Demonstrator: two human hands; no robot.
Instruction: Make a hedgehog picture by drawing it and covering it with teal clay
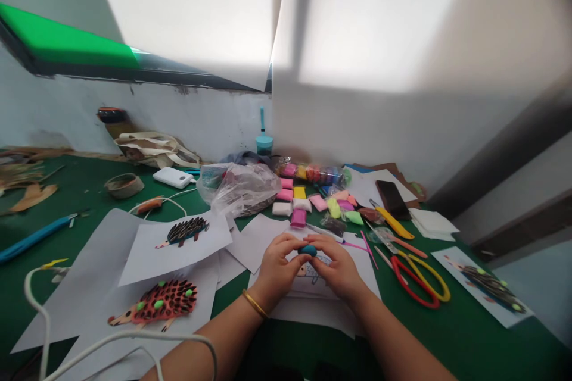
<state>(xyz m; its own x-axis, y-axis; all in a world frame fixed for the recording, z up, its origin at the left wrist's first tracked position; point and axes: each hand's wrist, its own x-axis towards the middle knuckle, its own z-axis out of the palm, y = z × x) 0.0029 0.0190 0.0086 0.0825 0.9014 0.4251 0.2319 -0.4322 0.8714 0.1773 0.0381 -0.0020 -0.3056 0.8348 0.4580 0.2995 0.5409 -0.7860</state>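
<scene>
Between the fingertips of both hands is a small blue lump of modelling clay (pixel 307 250). My left hand (pixel 282 265) pinches it from the left, and my right hand (pixel 334 265) grips it from the right. Beneath them lies a white sheet (pixel 357 286) with a hedgehog drawing (pixel 308 272), partly covered by the fingers. Just beyond the hands are several wrapped clay packets (pixel 298 217) in pink, yellow, white and green.
Scissors (pixel 420 277) with red and yellow handles lie right of the hands. Finished hedgehog pictures (pixel 163 303) rest on paper at left, another card (pixel 482 286) at far right. A plastic bag (pixel 241 184), a phone (pixel 392 199) and a white power bank (pixel 173 177) stand farther back. A cable (pixel 134 338) crosses the lower left.
</scene>
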